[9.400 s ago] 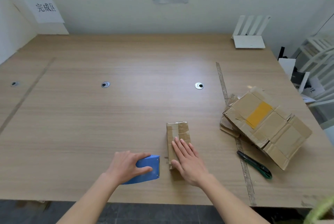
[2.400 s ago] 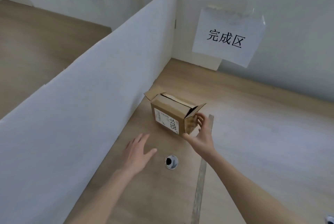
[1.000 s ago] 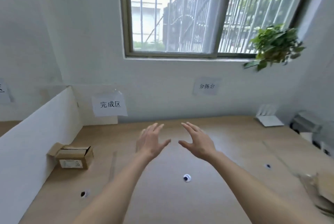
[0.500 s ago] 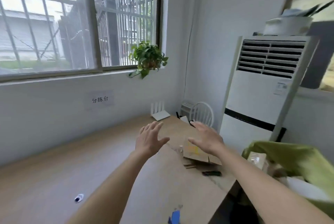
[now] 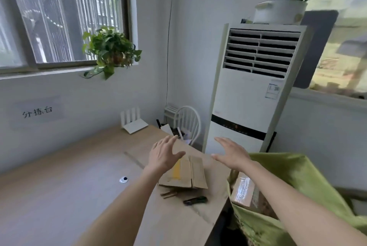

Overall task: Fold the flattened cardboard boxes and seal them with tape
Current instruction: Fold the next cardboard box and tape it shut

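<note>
Cardboard (image 5: 185, 174): brown w/ yellow tape strip. Table (image 5: 59, 196): light wood grain. Bag (image 5: 288, 178): olive green. Knife (image 5: 195, 200): black/green. AC unit (image 5: 248, 94): white, black band, dark louvres. Plant (image 5: 111, 51): green. Router (image 5: 133, 121): white.

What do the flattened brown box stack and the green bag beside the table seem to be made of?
Flattened brown box stack: matte corrugated cardboard, judging by creased flaps and raw brown edges. Green bag: probably soft woven fabric, as it sags in folds with a slight sheen.
</note>
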The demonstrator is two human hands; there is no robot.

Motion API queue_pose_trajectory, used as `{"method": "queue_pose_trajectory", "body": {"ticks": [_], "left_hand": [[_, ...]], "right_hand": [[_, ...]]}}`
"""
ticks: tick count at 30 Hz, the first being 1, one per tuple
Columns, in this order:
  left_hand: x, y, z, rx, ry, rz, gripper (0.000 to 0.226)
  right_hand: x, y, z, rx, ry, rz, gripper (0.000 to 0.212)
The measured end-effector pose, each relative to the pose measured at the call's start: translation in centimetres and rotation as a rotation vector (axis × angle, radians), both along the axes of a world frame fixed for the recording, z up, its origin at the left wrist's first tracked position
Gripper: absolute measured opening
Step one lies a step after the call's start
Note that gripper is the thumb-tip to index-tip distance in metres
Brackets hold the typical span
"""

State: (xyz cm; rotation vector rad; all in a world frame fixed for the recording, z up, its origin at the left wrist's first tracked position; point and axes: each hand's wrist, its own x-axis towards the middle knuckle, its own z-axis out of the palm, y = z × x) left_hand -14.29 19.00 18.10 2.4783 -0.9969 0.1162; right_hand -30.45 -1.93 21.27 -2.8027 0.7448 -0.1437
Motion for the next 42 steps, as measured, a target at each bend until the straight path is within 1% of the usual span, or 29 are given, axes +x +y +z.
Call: {"method": "queue_pose_trajectory", "body": {"ticks": [5, 13, 17, 20, 23, 27, 31, 33, 35, 39, 42], "left_hand": [[4.5, -5.0, -1.5, 0.006, 0.034, 0.026, 0.077], [11.1, -9.4, -7.2, 0.102, 0.115, 0.090, 0.079], [14.7, -12.0, -11.7, 0.157, 0.184, 0.152, 0.079], [17.5, -14.2, -15.3, 0.230, 0.231, 0.196, 0.079], [20.3, -16.8, -19.1, 0.295, 0.289, 0.251, 0.081], [23.2, -19.9, -24.9, 0.338, 0.400, 0.301, 0.083], [24.9, -21.0, -30.0, 0.401, 0.468, 0.335, 0.083], [25.6, -21.2, -31.7, 0.389, 0.506, 0.379, 0.085], [25.9, -21.4, -33.1, 0.362, 0.554, 0.423, 0.087], [26.1, -22.0, -34.5, 0.306, 0.605, 0.510, 0.091], [25.6, -21.7, -34.0, 0.275, 0.603, 0.568, 0.093]], "right_hand": [[5.5, -4.5, -1.1, 0.054, -0.025, 0.009, 0.076], [13.6, -9.7, -7.5, 0.201, 0.047, 0.072, 0.079], [18.2, -13.3, -12.6, 0.274, 0.119, 0.104, 0.079], [21.7, -16.2, -17.6, 0.324, 0.166, 0.101, 0.078], [25.4, -18.5, -22.9, 0.375, 0.257, 0.105, 0.080], [29.3, -21.1, -29.7, 0.510, 0.304, 0.055, 0.085], [30.7, -23.0, -35.7, 0.646, 0.334, -0.058, 0.096], [30.7, -23.4, -38.1, 0.738, 0.344, -0.140, 0.105], [30.5, -23.5, -39.7, 0.809, 0.354, -0.179, 0.111], [30.8, -23.6, -40.5, 0.861, 0.297, -0.204, 0.113], [31.3, -23.2, -39.7, 0.863, 0.266, -0.218, 0.117]]}}
